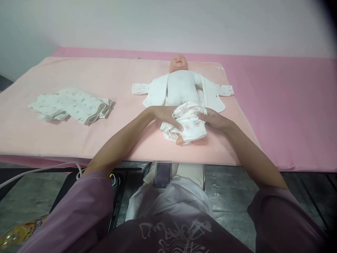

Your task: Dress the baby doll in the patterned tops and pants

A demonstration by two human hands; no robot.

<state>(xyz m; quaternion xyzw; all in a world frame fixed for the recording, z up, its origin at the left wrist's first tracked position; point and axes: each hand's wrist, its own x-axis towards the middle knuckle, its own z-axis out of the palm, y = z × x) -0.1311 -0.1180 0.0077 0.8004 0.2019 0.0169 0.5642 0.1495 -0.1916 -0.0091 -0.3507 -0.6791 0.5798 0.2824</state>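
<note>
A baby doll [179, 64] lies on its back with its head toward the wall. Its arms are in an unfastened white jacket [155, 93], spread wide to both sides. White printed baby pants [193, 128] cover the doll's legs, and one foot [179, 141] pokes out at the near end. My left hand [170, 117] grips the pants on the left, its thumb lying over the fabric. On the other side my right hand [213, 118] holds the pants near the waist, fingers on top of the cloth.
A folded printed baby garment [72, 105] with brown edging lies to the left. Under everything is a peach mat [126, 75] over a pink sheet [286, 105]. A white cable [52, 167] runs below the table's front edge. On the floor at lower left is a yellow packet [21, 232].
</note>
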